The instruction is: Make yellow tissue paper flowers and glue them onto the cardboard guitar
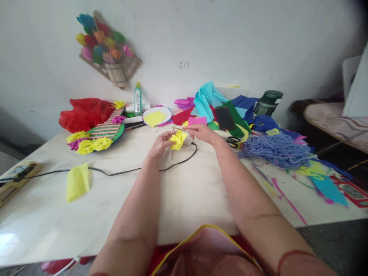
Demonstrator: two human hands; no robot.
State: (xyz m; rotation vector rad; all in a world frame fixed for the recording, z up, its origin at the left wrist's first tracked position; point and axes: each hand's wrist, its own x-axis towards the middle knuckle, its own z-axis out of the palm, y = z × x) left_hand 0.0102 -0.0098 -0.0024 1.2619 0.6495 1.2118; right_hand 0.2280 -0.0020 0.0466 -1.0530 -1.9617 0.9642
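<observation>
White wall behind, pale table (178, 199) pushed up to it, with clutter along the far edge. Both of the person's hands meet mid-table, nearer the far edge than the near one. Left hand (159, 145) is pinched narrow on a yellow tissue wad (178, 140), fingers closed on its left side. The wad is crumpled, slightly taller than wide, with no clear pointing end. Right hand (202, 133) is closed in a pinch on a thin stick (180, 129), just above the wad. The stick's long axis runs roughly parallel to the far edge, its free tip pointing to the person's left. Cannot tell whether the stick goes into the wad.

A black cable (129, 171) crosses from the left edge and ends under the hands. A flat yellow sheet (77, 183) lies near the left edge. A purple yarn heap (276, 151) sits toward the right edge, with scissors (232, 142) beside it. A red bag (83, 113) sits at the far left corner, a green bottle (138, 98) stands at the far edge, and a paper-flower plaque (106, 50) hangs on the wall.
</observation>
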